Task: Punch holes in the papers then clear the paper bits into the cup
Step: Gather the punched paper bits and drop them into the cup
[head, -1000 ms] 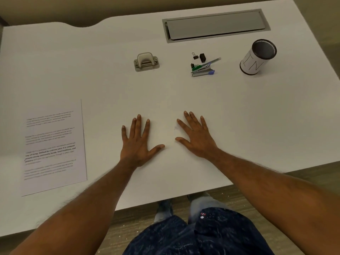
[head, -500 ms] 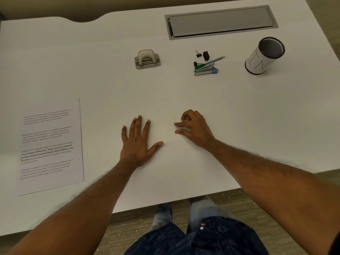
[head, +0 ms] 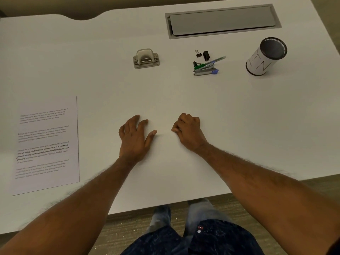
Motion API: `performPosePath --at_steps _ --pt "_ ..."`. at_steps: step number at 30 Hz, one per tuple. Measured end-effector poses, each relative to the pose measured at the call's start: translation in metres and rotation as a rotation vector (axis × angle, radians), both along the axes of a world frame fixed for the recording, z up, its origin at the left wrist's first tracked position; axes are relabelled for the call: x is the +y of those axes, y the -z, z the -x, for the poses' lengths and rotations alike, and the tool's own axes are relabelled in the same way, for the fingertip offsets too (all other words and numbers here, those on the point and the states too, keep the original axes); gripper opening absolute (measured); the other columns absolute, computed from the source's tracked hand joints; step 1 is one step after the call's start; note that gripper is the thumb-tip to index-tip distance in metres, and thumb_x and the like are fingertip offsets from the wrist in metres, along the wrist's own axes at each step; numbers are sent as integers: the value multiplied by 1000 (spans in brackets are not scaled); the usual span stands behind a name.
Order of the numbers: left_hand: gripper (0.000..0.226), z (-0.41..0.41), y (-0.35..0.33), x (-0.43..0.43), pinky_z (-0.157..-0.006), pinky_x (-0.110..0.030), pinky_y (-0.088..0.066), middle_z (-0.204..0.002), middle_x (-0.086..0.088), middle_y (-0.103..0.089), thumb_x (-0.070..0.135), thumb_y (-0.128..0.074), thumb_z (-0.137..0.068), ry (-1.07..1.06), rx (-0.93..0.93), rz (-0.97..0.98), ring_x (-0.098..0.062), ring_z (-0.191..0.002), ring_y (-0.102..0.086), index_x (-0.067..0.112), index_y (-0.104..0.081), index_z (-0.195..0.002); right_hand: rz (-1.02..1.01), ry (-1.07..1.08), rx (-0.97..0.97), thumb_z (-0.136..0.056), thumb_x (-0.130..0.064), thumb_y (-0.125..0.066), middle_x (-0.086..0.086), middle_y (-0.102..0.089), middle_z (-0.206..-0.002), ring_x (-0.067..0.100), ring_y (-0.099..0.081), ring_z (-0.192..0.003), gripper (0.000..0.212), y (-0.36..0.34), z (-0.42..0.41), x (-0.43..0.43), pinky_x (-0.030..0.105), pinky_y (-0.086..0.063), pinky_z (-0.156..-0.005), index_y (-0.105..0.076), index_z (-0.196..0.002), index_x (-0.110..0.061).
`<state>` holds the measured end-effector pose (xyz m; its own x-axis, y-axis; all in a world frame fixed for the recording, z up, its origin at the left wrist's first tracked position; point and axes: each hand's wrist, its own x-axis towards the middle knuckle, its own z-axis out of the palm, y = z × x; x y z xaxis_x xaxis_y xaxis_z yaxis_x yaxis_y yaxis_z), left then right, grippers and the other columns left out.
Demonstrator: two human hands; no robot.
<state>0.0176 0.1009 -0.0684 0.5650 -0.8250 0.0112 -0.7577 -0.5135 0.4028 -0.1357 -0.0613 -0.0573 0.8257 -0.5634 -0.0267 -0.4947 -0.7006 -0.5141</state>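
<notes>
White paper [head: 47, 144] well left of both hands | left fingers [head: 135, 119] spread | right fingers [head: 179, 126] curled together, empty

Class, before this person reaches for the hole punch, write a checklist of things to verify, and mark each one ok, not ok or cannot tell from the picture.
1. Both hands free: ok. The left hand and right hand rest on the desk, holding nothing.
2. Hole punch within clear view and unobstructed: ok.
3. Printed paper lies flat at the left, apart from the punch: ok.
4. Paper already punched: cannot tell, no holes show.
5. Cup upright, mouth open: ok.
6. Stapler and binder clips clear of the path between paper and punch: ok.
</notes>
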Motion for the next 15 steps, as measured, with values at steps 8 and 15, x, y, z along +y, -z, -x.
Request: performPosePath --at_steps 8,15 --pt "40 8 -6 -15 -85 -39 -34 -110 -2 -57 51 -46 -94 121 -33 39 -24 -105 -53 19 -62 -113 -254 231 -48 -93 -16 -55 7 -59 -97 21 -57 -91 14 -11 13 -12 42 -37 -90 -65 -87 -8" --pt "25 30 -7 -41 -82 -38 -42 -100 3 -61 42 -68 -87 124 113 37 -23 -95 -55 23 -69 -103 -516 413 -158 -95 -13 -56 9 -57 -95 15 -52 -90 15 -22 35 -18 18 -37 -79 -62 -92 0"
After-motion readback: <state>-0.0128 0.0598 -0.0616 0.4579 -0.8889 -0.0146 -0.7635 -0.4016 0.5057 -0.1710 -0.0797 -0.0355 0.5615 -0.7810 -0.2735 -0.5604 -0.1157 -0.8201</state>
